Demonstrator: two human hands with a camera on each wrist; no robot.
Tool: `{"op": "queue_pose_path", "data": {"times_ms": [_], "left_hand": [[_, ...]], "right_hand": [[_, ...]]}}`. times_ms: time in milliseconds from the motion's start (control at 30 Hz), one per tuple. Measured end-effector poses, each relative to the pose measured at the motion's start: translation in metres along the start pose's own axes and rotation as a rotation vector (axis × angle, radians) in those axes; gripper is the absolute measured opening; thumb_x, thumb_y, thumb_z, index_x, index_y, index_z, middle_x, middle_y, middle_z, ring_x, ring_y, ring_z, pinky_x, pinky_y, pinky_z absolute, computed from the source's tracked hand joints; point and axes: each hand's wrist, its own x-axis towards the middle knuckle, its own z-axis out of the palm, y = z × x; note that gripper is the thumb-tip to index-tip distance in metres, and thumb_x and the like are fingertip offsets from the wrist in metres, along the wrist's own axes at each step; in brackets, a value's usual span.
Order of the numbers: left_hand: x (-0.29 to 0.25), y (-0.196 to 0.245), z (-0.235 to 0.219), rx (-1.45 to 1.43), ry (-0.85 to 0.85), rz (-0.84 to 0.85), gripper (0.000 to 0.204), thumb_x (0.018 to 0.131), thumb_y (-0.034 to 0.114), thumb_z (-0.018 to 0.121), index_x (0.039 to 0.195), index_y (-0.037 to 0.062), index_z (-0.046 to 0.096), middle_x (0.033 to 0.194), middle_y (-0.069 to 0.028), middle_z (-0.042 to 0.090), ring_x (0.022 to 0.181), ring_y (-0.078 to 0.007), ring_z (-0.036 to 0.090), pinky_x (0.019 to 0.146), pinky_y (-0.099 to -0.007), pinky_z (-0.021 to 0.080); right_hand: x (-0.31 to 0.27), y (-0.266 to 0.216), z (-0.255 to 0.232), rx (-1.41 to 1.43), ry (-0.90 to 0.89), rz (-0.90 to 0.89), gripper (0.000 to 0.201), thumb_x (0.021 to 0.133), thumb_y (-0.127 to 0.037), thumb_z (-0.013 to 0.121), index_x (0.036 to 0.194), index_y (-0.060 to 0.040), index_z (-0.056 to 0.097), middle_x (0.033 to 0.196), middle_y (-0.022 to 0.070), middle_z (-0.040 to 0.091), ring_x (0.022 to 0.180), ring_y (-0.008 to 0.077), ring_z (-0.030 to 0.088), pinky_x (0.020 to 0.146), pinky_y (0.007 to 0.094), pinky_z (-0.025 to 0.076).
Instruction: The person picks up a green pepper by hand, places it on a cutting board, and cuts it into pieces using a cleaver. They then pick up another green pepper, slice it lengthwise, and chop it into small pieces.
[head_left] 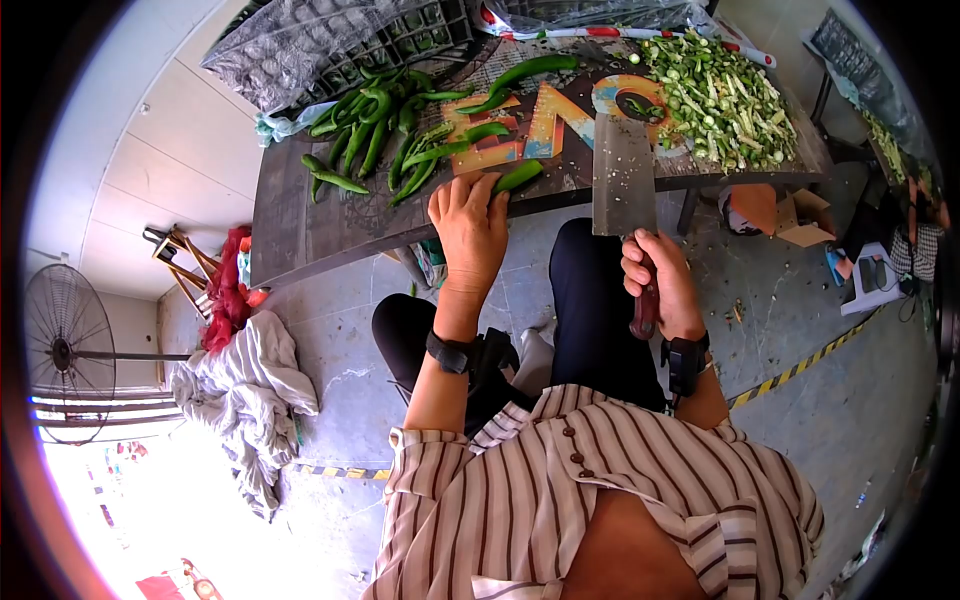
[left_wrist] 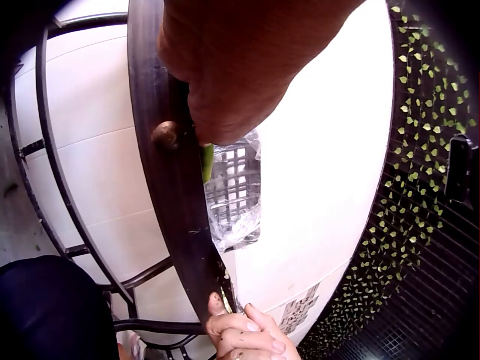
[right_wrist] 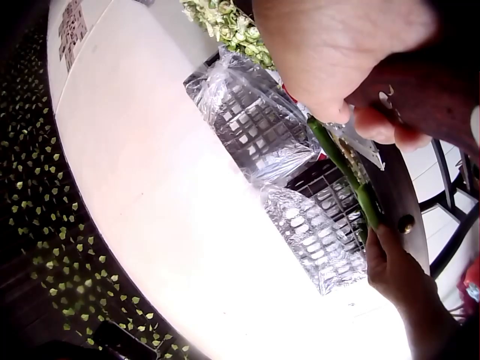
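Observation:
My left hand (head_left: 468,225) rests at the table's near edge, its fingers holding one end of a green chili pepper (head_left: 520,176). The right wrist view shows that pepper (right_wrist: 367,204) sticking out from between the thumb and fingers. In my right hand (head_left: 668,278) is a cleaver (head_left: 624,180), gripped by its dark red handle (right_wrist: 439,94). Its broad blade, speckled with pepper bits, points away from me, to the right of the held pepper. Chopped green peppers (head_left: 725,110) lie heaped at the table's right end. Several whole peppers (head_left: 372,118) are piled on the left.
The dark table (head_left: 300,225) carries large printed letters. A few long peppers (head_left: 530,68) lie across its middle. Black plastic crates (head_left: 430,35) under clear film stand behind it. On the left are a standing fan (head_left: 65,350) and crumpled grey cloth (head_left: 245,385).

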Motion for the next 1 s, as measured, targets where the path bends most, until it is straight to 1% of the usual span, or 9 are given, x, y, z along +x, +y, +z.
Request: {"op": "queue_pose_path", "data": {"times_ms": [467, 533, 1000], "left_hand": [[-0.0011, 0.0006, 0.0005, -0.001, 0.009, 0.006, 0.027, 0.080, 0.013, 0.068, 0.106, 0.0082, 0.066, 0.101, -0.0057, 0.060, 0.101, -0.0283, 0.053, 0.094, -0.0418, 0.036], [-0.0012, 0.0007, 0.0004, 0.000, 0.011, 0.007, 0.027, 0.080, 0.013, 0.068, 0.106, 0.0082, 0.066, 0.101, -0.0057, 0.060, 0.101, -0.0283, 0.053, 0.094, -0.0417, 0.036], [-0.0043, 0.0011, 0.0023, 0.002, 0.028, -0.001, 0.027, 0.080, 0.013, 0.068, 0.107, 0.0083, 0.066, 0.103, -0.0055, 0.060, 0.100, -0.0278, 0.054, 0.092, -0.0400, 0.037]], "right_hand": [[0.0018, 0.0033, -0.0024, 0.016, -0.013, -0.001, 0.017, 0.098, -0.024, 0.053, 0.092, -0.0107, 0.045, 0.079, -0.0026, 0.047, 0.056, 0.0042, 0.043, 0.048, 0.0232, 0.040], [0.0013, 0.0035, -0.0007, 0.007, 0.006, -0.003, 0.017, 0.100, -0.023, 0.049, 0.091, -0.0087, 0.046, 0.078, -0.0030, 0.047, 0.055, 0.0030, 0.041, 0.047, 0.0210, 0.037], [0.0053, 0.0095, -0.0034, 0.016, 0.004, 0.001, 0.017, 0.100, -0.023, 0.049, 0.091, -0.0085, 0.047, 0.077, -0.0028, 0.047, 0.053, 0.0037, 0.041, 0.046, 0.0222, 0.037]]}}
